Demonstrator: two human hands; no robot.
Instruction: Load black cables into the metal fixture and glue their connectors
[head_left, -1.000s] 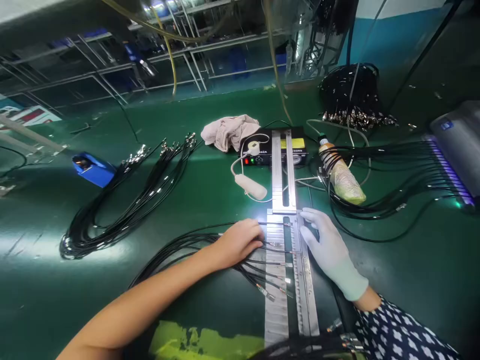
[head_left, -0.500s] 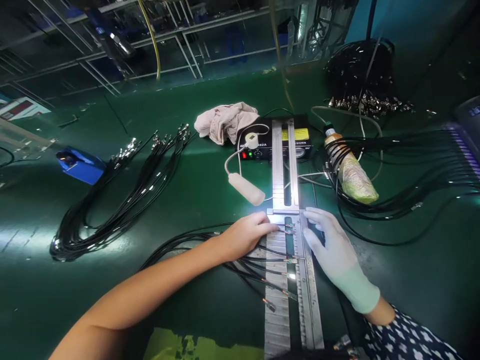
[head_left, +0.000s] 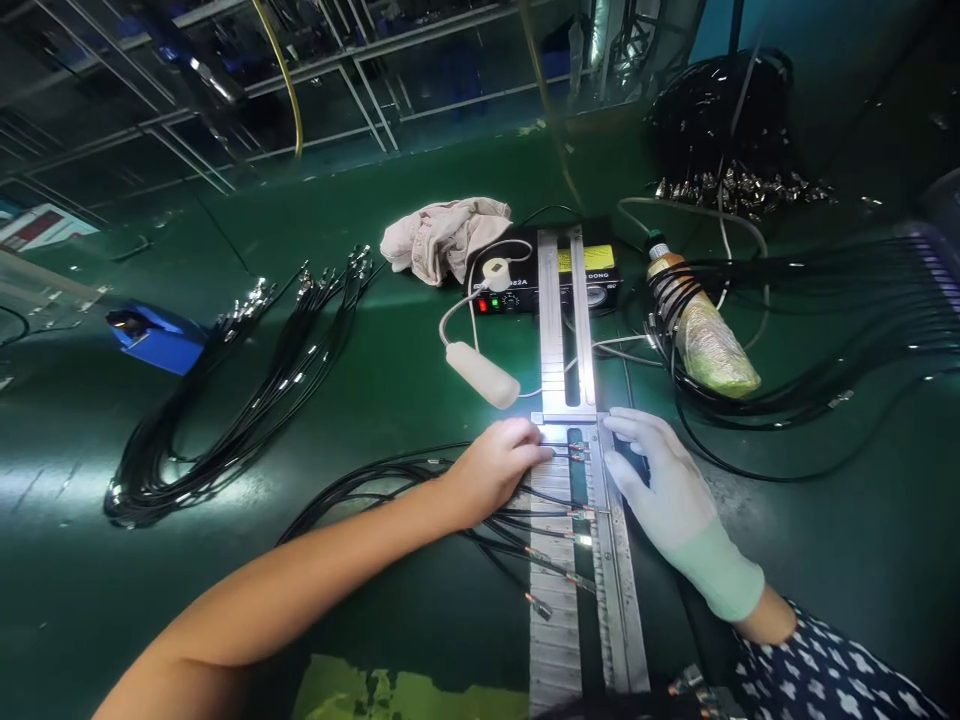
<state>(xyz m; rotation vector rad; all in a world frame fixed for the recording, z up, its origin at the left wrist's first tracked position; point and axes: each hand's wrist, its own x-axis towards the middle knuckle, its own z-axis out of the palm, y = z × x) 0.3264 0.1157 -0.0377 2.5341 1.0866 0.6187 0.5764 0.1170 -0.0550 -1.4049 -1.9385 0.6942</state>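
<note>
A long slotted metal jig [head_left: 555,600] lies on the green table, pointing away from me. Several black cables [head_left: 367,478] run in from the left, their stripped connector ends across its grooves and central slot. My left hand [head_left: 495,470], bare, is closed with thumb and forefinger around a black cable at the jig's far grooves, just below a metal crossbar [head_left: 566,418]. On the opposite side, my right hand [head_left: 660,485] wears a white glove; its fingers are stretched out and apart, with the tips touching the jig's right rail [head_left: 611,560].
Behind the jig stand a black control box [head_left: 517,295], a crumpled cloth [head_left: 446,240] and a white lamp-like piece on a cord [head_left: 482,375]. Cable bundles [head_left: 262,400] lie left, beside a blue holder [head_left: 161,338]. A wrapped bottle [head_left: 709,335] with cables around it stands right.
The view has shifted slightly. Both hands keep nearly the same places at the jig, and the cables lie as before.
</note>
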